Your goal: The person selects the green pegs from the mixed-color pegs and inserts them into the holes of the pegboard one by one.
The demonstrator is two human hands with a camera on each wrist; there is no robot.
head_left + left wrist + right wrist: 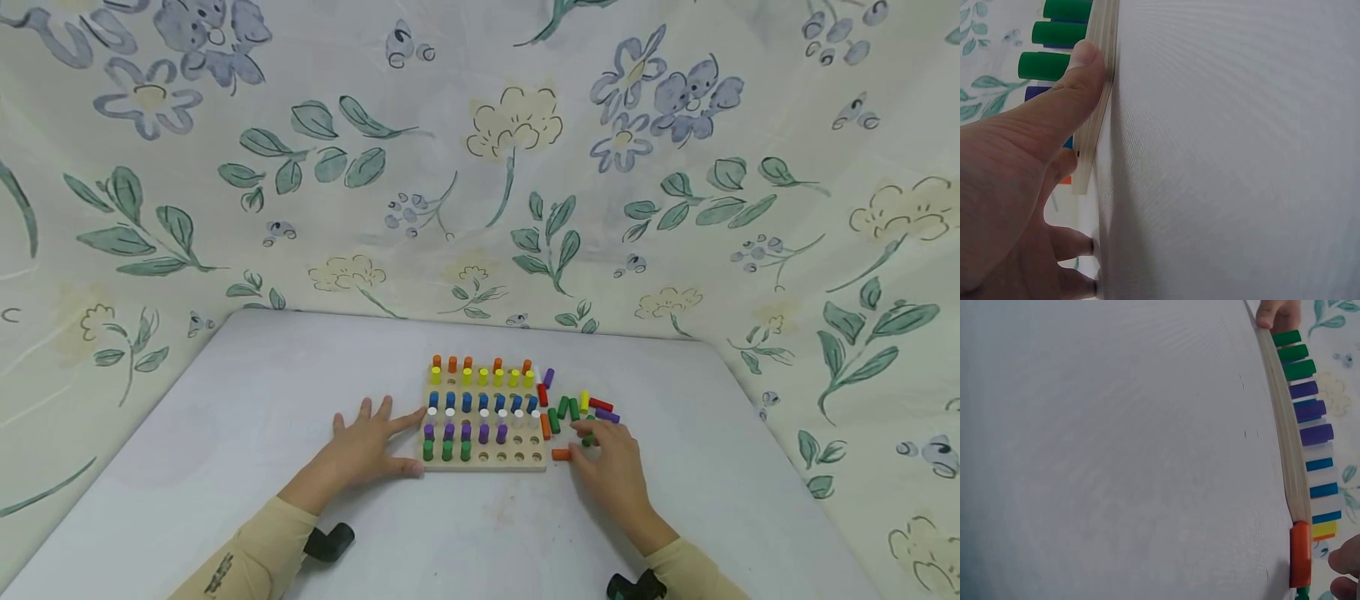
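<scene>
A wooden pegboard (483, 467) lies on the table, with rows of orange, yellow, blue, white, purple and green pegs standing in it. My left hand (363, 446) is spread at its left side. Its thumb (1082, 65) touches the board's edge close to the green pegs (1054, 65), and the index finger reaches the edge farther back. To the board's right, my right hand (611, 467) hovers over loose pegs, thumb and fingers apart. A green peg (588, 439) shows under its fingers, and an orange peg (561, 454) lies beside the thumb. Its fingertips (1342, 561) appear at the right wrist view's edge.
Loose pegs lie right of the board, among them a purple peg (549, 377), a red peg (601, 404) and a yellow peg (584, 402). Bare holes (519, 456) show at the board's front right. A floral curtain (450, 167) hangs behind the white table (337, 350).
</scene>
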